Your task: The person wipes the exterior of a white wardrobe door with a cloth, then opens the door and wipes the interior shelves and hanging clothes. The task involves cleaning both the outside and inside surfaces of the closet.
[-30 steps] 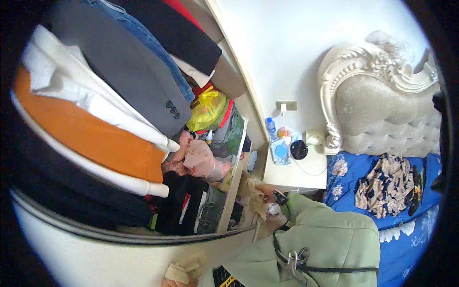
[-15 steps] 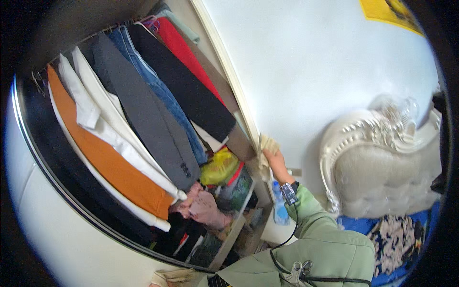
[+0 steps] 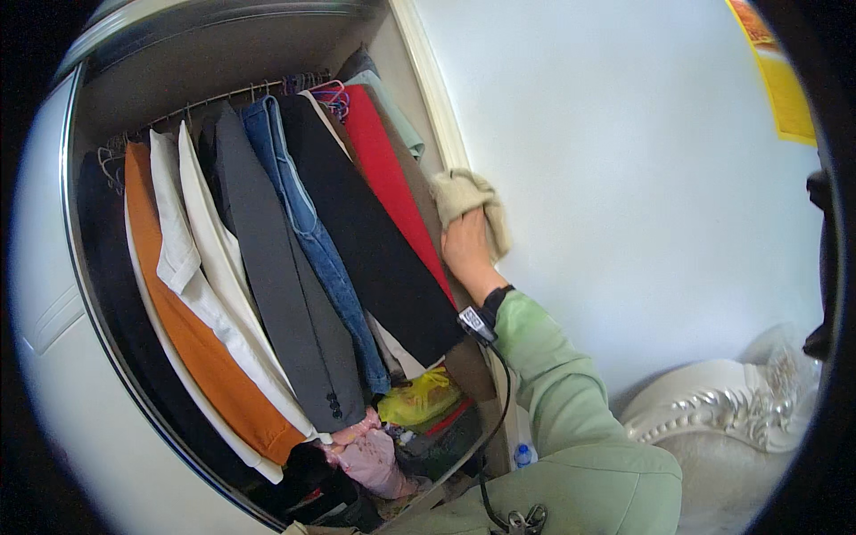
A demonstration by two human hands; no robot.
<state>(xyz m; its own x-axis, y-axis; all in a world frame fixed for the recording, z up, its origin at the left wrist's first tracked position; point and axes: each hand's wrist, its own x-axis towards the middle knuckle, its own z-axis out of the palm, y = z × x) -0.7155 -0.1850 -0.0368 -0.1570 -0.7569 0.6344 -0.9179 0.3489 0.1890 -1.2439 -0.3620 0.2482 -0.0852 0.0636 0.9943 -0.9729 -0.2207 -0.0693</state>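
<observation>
My right hand is closed on a bunched beige cloth. It presses the cloth against the cream edge strip of the open wardrobe, where the strip meets the white wall. A green sleeve covers that arm, with a dark band and a small cabled device at the wrist. Beside the hand, inside the wardrobe, hang a red garment and a black one. My left hand is out of sight; only a sliver of beige fabric shows at the lower edge.
More clothes hang on the rail: jeans, a grey jacket, white shirts and an orange top. Below lie a yellow bag and pink fabric. A sliding door stands left, an ornate silver headboard right.
My right hand has moved up along the wardrobe's edge strip with the cloth. The view has shifted upward, and my left hand with its beige cloth has mostly dropped out of it.
</observation>
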